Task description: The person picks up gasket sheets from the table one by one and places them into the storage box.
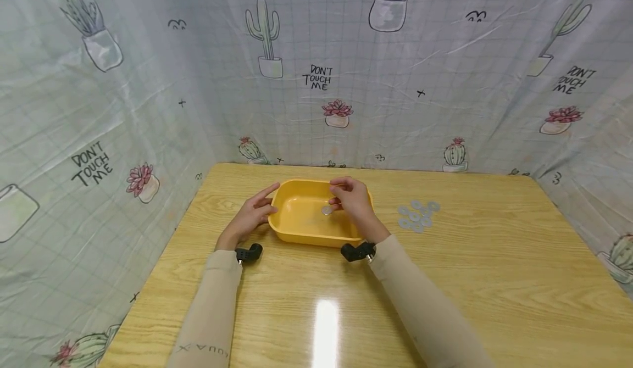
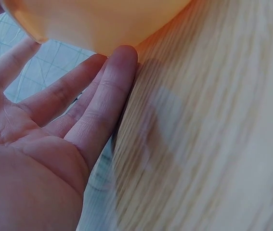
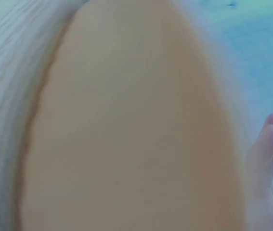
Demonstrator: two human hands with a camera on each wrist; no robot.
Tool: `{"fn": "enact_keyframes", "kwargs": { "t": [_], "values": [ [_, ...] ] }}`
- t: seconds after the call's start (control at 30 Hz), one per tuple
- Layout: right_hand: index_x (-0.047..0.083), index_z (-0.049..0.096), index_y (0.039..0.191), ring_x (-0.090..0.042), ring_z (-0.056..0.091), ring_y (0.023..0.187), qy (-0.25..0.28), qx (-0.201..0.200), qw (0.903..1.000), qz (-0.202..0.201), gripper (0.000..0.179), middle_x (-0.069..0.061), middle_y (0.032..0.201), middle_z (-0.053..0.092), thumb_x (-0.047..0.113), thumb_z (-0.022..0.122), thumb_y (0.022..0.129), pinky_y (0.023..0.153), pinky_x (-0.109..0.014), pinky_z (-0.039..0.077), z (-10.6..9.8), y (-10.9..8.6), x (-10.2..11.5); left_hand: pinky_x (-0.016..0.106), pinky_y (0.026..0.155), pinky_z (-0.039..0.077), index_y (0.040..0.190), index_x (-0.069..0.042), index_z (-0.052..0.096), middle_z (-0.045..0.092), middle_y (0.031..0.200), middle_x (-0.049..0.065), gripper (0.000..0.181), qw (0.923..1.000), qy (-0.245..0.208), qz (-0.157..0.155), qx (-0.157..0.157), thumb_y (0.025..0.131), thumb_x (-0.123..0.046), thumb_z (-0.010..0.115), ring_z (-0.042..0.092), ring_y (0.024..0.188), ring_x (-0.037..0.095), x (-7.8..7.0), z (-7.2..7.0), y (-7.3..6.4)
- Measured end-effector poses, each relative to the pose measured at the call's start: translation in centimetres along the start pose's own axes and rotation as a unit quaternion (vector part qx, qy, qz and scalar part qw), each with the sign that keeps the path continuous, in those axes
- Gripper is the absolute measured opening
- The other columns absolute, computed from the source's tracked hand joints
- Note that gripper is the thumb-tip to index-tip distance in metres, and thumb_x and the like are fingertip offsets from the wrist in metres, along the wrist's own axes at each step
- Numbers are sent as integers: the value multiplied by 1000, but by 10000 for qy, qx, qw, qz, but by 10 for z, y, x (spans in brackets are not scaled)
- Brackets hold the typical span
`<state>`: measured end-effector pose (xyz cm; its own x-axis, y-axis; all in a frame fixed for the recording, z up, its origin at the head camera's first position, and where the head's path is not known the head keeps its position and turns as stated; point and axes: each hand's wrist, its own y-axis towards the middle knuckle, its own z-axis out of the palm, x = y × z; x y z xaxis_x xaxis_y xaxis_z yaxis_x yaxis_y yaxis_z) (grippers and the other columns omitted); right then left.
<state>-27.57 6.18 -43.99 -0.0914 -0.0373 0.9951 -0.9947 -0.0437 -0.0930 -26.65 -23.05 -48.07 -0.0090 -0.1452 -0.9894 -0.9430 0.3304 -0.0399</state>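
Note:
A yellow plastic bin stands on the table, its rim tilted towards neither side. My left hand rests against the bin's left end, fingers spread and fairly straight; the left wrist view shows the fingertips touching its outer wall. Over the bin's right half is my right hand, fingers bent and pointing left. One flat silver washer appears inside the bin, right at the right hand's fingertips; whether they pinch it is unclear. In the right wrist view the bin wall fills most of the frame, with only some fingers showing.
Several silver washers lie in a loose cluster on the wooden table, right of the bin. A patterned curtain hangs behind the table and along both sides. Black wrist cameras sit on both wrists near the bin's front edge.

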Motion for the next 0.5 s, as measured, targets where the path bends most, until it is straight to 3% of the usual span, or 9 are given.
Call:
{"fn": "enact_keyframes", "kwargs": {
  "t": [0.1, 0.27, 0.5],
  "values": [
    [6, 67, 125, -15, 68, 69, 97, -69, 9994, -329, 26, -22, 113, 62, 17, 63, 102, 63, -25, 61, -17, -6, 9, 31, 87, 61, 163, -26, 30, 49, 152, 24, 68, 10000, -7, 23, 37, 102, -11, 57, 58, 127, 43, 1, 2, 1],
    [10, 68, 120, -13, 63, 63, 614, -148, 9946, -825, 21, -5, 95, 61, 20, 64, 102, 59, -20, 58, -58, -13, 19, 32, 88, 61, 163, -26, 31, 49, 151, 22, 68, 10000, -11, 57, 51, 102, -11, 57, 59, 127, 41, 1, 3, 4],
    [10, 66, 122, -8, 59, 60, 1724, -254, 9792, -1038, 24, 2, 90, 61, 20, 66, 100, 56, -17, 55, -122, -20, 1, 29, 87, 61, 163, -28, 31, 48, 152, 22, 68, 9999, 110, 11, -46, 103, -10, 56, 59, 128, 40, 5, 0, 3]
  ]
}}
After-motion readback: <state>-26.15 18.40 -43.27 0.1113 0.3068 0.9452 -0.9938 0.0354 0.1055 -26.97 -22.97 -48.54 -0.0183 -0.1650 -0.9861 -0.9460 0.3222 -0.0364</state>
